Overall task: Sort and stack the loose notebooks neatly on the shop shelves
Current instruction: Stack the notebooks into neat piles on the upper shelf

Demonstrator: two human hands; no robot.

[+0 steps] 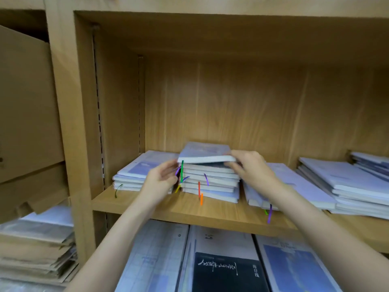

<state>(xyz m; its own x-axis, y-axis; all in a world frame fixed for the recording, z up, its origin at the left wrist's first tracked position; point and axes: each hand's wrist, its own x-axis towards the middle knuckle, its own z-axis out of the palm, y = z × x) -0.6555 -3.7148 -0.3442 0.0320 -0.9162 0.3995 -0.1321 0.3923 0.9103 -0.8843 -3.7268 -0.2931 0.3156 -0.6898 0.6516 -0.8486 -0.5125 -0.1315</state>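
1. At the far left a brown cardboard box (27, 106) leans out of the neighbouring bay, with paper-wrapped packs (35, 245) piled below it.
2. On the wooden shelf (189, 209) the left stack of notebooks (134, 175) lies flat near the side wall.
3. The left hand (162, 178) has loosely spread fingers resting against the left edge of the middle stack (210, 182), among its coloured ribbon markers (182, 171); it grips nothing.
4. The top notebook (206, 153) sits tilted on that middle stack.
5. The right hand (250, 167) pinches the top notebook's right edge, thumb under, fingers over.
6. Further right lie two more stacks (345, 186), and larger books (227, 266) on the shelf below.
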